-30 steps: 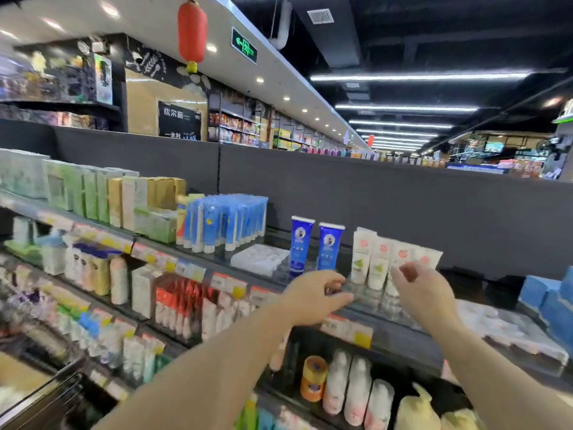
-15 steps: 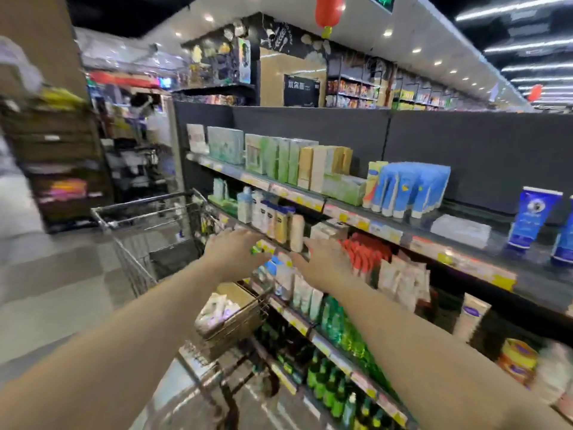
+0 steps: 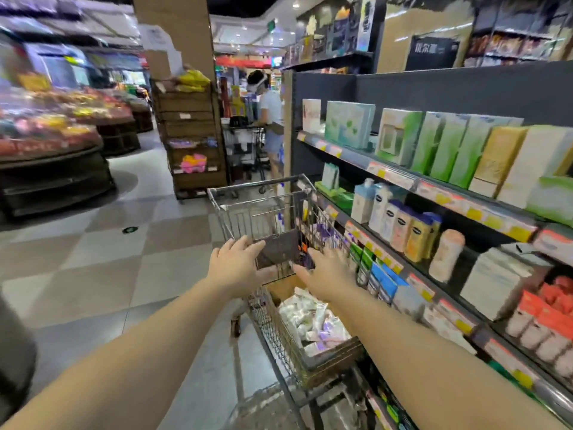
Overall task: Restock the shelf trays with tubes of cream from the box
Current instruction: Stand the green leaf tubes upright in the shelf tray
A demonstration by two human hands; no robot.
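Both hands out over cart (image 3: 263,193), empty. Left hand (image 3: 237,268) spread wide; right hand (image 3: 330,270) also wide, fingers straight, nothing held. Box (image 3: 313,355) sits in cart basket, below and just nearer than both hands; tubes of cream (image 3: 305,319) lie loose inside, white and purple, motion blur hides detail. Shelf (image 3: 440,193) beside cart, to its right. Step likely: reach down into box. Advice: drop hands straight down, grab several tubes aligned same way, avoid snagging cart wire.
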